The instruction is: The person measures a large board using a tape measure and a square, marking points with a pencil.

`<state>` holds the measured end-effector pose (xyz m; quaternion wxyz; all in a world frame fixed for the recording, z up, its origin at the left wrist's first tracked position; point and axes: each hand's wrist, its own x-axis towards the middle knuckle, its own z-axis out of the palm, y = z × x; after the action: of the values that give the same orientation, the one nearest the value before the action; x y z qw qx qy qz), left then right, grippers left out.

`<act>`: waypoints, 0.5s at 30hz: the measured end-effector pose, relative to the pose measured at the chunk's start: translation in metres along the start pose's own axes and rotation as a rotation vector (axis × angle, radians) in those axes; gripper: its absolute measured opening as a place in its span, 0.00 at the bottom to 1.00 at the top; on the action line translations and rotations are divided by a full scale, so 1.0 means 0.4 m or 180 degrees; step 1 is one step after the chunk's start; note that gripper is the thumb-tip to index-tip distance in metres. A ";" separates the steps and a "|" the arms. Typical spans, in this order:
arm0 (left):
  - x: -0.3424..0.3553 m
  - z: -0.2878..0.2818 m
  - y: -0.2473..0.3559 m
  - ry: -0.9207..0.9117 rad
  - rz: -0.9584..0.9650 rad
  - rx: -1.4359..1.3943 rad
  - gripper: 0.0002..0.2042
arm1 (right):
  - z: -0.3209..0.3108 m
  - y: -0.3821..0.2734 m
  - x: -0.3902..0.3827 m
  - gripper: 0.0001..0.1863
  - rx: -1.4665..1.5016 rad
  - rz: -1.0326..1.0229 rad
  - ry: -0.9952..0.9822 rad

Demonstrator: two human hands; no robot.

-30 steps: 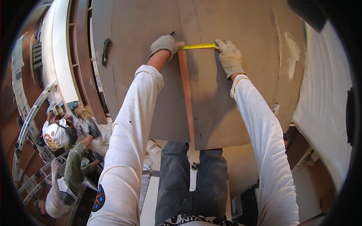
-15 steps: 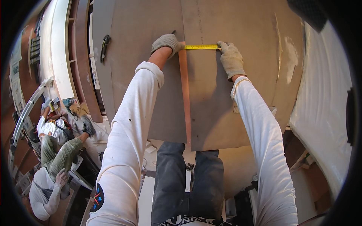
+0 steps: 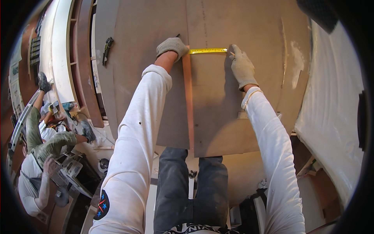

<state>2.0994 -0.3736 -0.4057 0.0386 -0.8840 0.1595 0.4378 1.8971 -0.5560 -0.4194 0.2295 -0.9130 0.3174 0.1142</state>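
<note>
My left hand [image 3: 171,48], in a grey knit glove, is closed at the left end of a yellow tape measure [image 3: 208,50]; its grip is partly hidden by the back of the hand. A thin dark tip [image 3: 178,35] pokes out above the glove. The blade runs right across a brown sheet [image 3: 218,85]. My gloved right hand [image 3: 242,67] rests beside the blade's far end, index finger stretched forward and thumb apart, with a small gap to the tape. Under my left wrist a narrow reddish strip [image 3: 189,97] shows between two sheet edges.
A utility knife [image 3: 107,51] lies on the sheet's left side. Long boards [image 3: 62,50] stand further left. Two people work at lower left, one in a white shirt and green trousers [image 3: 50,144], near a ladder [image 3: 24,117]. Plastic sheeting [image 3: 331,85] hangs at right.
My right hand has let go of the tape's end and moved slightly right and down. My left hand stays nearly in place. At left, the person in green trousers has raised a leg.
</note>
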 end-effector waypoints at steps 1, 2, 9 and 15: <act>-0.004 0.000 0.002 0.0013 0.0011 0.0003 0.28 | -0.009 0.015 -0.002 0.20 -0.0074 0.0129 -0.0073; -0.008 -0.001 0.004 0.0037 0.0005 0.0005 0.28 | -0.017 0.032 -0.007 0.20 -0.0112 0.0238 -0.0140; -0.013 0.001 0.006 0.0238 0.0217 0.0194 0.27 | -0.065 0.112 -0.006 0.20 -0.0056 -0.0248 -0.0351; -0.012 0.004 0.021 0.0325 0.0076 0.0264 0.27 | -0.064 0.042 0.029 0.15 0.0800 -0.0075 -0.0190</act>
<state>2.0927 -0.3801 -0.4023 0.0618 -0.9008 0.1898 0.3855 1.8972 -0.5864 -0.4070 0.3527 -0.8769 0.3115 0.0979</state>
